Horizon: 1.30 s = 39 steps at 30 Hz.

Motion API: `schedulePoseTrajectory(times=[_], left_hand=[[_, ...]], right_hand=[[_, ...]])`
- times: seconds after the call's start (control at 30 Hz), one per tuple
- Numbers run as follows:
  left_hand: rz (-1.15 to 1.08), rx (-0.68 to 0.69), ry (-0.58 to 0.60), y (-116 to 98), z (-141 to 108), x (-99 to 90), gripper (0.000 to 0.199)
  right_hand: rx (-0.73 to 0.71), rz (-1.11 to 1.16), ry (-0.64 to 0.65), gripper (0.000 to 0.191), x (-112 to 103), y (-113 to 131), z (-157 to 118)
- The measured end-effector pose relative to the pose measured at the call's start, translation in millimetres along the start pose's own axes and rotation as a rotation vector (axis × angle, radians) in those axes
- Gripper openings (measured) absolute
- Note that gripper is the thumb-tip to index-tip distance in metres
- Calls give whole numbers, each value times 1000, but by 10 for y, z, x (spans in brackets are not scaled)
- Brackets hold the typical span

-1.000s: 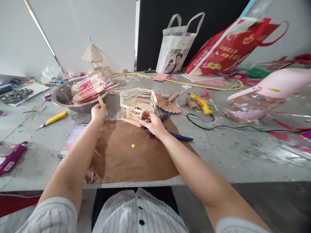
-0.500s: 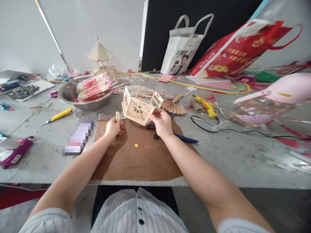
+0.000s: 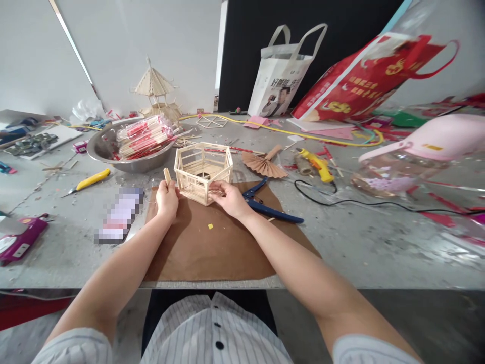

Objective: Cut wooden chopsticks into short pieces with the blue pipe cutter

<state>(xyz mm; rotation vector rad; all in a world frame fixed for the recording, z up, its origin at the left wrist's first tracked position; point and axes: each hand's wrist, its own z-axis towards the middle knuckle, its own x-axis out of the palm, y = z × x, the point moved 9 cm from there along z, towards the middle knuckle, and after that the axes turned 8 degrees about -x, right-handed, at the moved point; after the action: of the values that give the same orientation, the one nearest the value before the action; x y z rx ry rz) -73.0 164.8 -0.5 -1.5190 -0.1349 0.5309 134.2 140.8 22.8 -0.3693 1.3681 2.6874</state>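
Note:
A six-sided frame of thin wooden sticks (image 3: 204, 167) stands upright at the far edge of a brown mat (image 3: 212, 253). My right hand (image 3: 229, 198) grips its lower right side between thumb and fingers. To its left, my left hand (image 3: 166, 199) is closed around a short bundle of pale wooden sticks (image 3: 167, 176), whose tops poke up past the thumb; its fingertips are close to the frame's base. Just right of my right hand lies a blue-handled cutter (image 3: 271, 210). A small yellow scrap (image 3: 210, 226) rests on the mat.
A metal bowl (image 3: 131, 164) of packaged sticks stands back left, before a stick pavilion model (image 3: 153, 86). A yellow craft knife (image 3: 93, 179) and a phone (image 3: 120, 215) lie left. Rightward are a folded paper fan (image 3: 265, 163), a yellow glue gun (image 3: 318, 166) with black cord and a pink-lidded jar (image 3: 394, 172).
The stick frame, tilted and raised before, now sits level, lower and further left. My right hand moved left with it. My left hand shifted slightly left, still holding the sticks.

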Motion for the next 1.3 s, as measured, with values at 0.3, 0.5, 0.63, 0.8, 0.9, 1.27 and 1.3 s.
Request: schedulePoseTrajectory(times=[0.3,0.5,0.63,0.8,0.9,1.27,1.3], left_hand=[[179,171,-11,-229,-57,-58,26],[99,93,106,-141,-46,84,24],[-7,61,149,-69,-16,127,23],[-36,34,223,-4,-6,193,22],[-18,40,238,3,-7,209,22],[425,205,183,-178,-67,120,27],[524,243,184,-220,-101,127,27]], right_hand=[[-18,-180,219,38,210,90,100],[-53,-300,255,38,292,65,201],[-69,-383,268,39,268,-79,298],[-59,-429,243,48,99,-210,381],[-50,-411,241,49,53,-193,359],[28,-471,9,25,-500,-5,139],[24,-530,35,24,-565,39,110]])
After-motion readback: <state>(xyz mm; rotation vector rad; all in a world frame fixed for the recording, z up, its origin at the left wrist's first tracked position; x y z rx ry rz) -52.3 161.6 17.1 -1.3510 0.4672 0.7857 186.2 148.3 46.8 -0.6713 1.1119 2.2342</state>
